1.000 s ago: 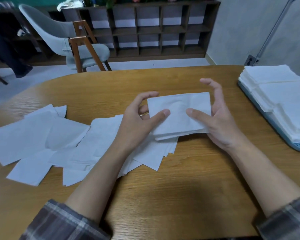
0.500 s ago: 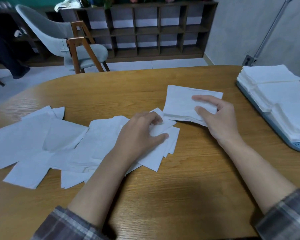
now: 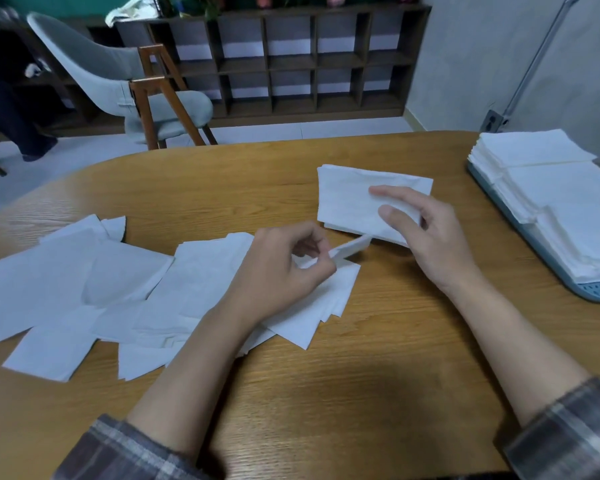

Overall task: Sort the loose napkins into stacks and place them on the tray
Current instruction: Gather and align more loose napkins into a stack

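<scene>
Plaid sleeves (image 3: 146, 448) frame a wooden table (image 3: 361, 393) where the sorting goes on. Loose napkins (image 3: 118, 289) lie fanned and overlapping from 9 o'clock to the centre. At the centre the left hand (image 3: 284, 268) pinches a single napkin (image 3: 352, 247) between thumb and fingertips, its free end raised toward 1 o'clock. A moment ago that hand lay flat on the pile, so one more sheet is likely bound for the small stack (image 3: 350, 199). That stack, held up in both hands a second ago, now lies on the table at 1 o'clock. The right hand (image 3: 430, 237) rests thumb and forefinger on it, seemingly steadying rather than gripping it. Finished stacks (image 3: 568, 202) fill the blue-grey tray (image 3: 520, 220) at 3 o'clock. Beyond stand a grey chair (image 3: 118, 84) and dark shelves (image 3: 291, 64).
</scene>
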Demonstrator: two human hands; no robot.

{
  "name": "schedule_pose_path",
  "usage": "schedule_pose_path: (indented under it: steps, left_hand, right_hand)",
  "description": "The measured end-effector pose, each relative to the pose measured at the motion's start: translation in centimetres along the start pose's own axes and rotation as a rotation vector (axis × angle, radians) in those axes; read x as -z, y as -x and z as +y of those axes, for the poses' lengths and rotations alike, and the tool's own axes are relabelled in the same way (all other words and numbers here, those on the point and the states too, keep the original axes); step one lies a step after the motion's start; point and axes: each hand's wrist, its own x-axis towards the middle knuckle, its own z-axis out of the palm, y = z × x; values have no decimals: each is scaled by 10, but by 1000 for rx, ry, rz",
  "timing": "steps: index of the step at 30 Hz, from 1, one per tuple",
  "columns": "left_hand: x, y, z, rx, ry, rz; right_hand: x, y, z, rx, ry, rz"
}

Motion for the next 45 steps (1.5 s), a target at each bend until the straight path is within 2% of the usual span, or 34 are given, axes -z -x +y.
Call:
schedule_pose_path:
  steps: [3, 5, 10, 16, 30, 33, 36, 38, 42, 45]
  left_hand:
    - [3, -3, 5, 58, 174, 54]
    - [3, -4, 5, 68, 229, 70]
    - [5, -4, 2, 87, 232, 117]
    - [7, -7, 2, 150, 310, 196]
    - [1, -6, 4, 124, 304, 210]
    - [2, -6, 7, 128, 241, 230]
    - [5, -6, 9, 244, 374, 125]
    - [6, -6, 5, 258, 431, 103]
    - [3, -7, -3, 199, 266, 177]
    - [3, -6, -1, 157, 210, 132]
  right_hand:
    - [0, 7, -7, -4, -46, -174]
    - [-9, 11, -8, -28, -163, -221]
    - [-8, 9, -10, -70, -272, -104]
    - [-12, 12, -14, -85, -415, -235]
    - [-15, 13, -18, -47, -367, -225]
    - [-15, 12, -19, -53, -504, -210]
    - [-11, 9, -19, -104, -649, -164]
    - [-10, 8, -16, -89, -571, -161]
    - [-10, 7, -11, -38, -403, -220]
    - [-10, 6, -7, -22, -189, -145]
